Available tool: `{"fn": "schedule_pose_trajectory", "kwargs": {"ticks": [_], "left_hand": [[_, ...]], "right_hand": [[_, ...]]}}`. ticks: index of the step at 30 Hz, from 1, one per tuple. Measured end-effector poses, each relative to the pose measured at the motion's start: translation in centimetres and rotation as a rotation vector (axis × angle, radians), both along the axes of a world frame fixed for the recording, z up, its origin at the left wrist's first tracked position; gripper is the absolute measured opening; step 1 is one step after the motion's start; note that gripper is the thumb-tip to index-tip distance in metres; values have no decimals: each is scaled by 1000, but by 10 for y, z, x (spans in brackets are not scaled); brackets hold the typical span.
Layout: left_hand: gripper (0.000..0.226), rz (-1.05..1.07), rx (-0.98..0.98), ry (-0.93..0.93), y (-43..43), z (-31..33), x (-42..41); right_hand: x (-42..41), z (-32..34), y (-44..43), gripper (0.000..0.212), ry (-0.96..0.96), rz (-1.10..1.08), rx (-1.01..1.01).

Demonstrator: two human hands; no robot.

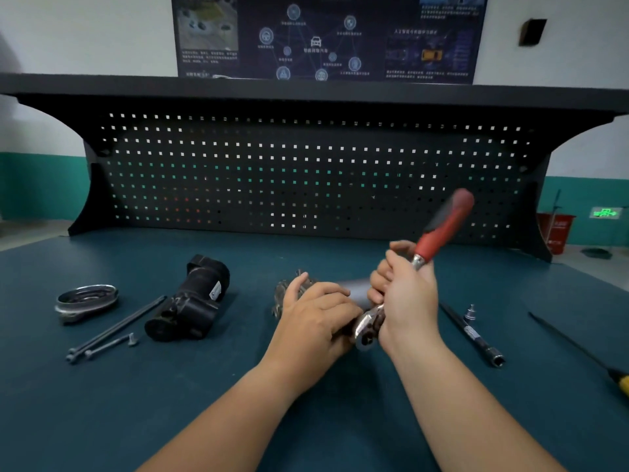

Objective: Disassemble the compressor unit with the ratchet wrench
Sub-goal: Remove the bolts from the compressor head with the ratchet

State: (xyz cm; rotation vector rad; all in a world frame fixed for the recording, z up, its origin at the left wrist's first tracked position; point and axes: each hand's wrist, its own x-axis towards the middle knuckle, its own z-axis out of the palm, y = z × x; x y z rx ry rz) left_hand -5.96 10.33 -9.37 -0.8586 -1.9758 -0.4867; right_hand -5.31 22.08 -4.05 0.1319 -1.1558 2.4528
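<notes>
The disassembly looks partly done. Several pieces already lie apart on the dark teal bench mat (102,410). A black plastic cylindrical housing (190,301) sits to the left, with a round silver metal cover plate (86,299) beyond it. Near these are two long dark bolts (115,327) and a shorter silver bolt (112,345) just beside them. What is left is the grey metal compressor body (354,290), lying on its side at the middle of the mat under both hands. Since the wrench is set at its near end, I judge that at least one fastener there is not yet out (the fastener is hidden behind the wrench head, so I cannot tell how many remain).

The left hand (316,318) lies over the top of the body. Its fingers (326,294) are spread a little and bent down round the curve, steadying the body against the mat. The right hand (408,298) grips the red-and-black-handled chrome ratchet wrench (442,226) low down, with its fingers curled fully round the chrome neck just below the red grip. The handle tilts up and away to the right, blurred. The chrome head (367,327) sits at the near end of the body, just beside the left hand.

On the right, untouched, lie a black extension bar with a socket end (473,335), a small silver socket (470,313) and a yellow-handled screwdriver (578,349).
</notes>
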Motion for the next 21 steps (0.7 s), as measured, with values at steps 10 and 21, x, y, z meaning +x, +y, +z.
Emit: {"fn": "schedule_pose_trajectory", "kwargs": {"ticks": [10, 21], "left_hand": [[28, -7, -131, -102, -4, 2, 5], [26, -61, -12, -82, 2, 3, 3]], "right_hand": [[19, 2, -11, 27, 351, 123, 704], [-16, -18, 13, 29, -260, 76, -457]]}}
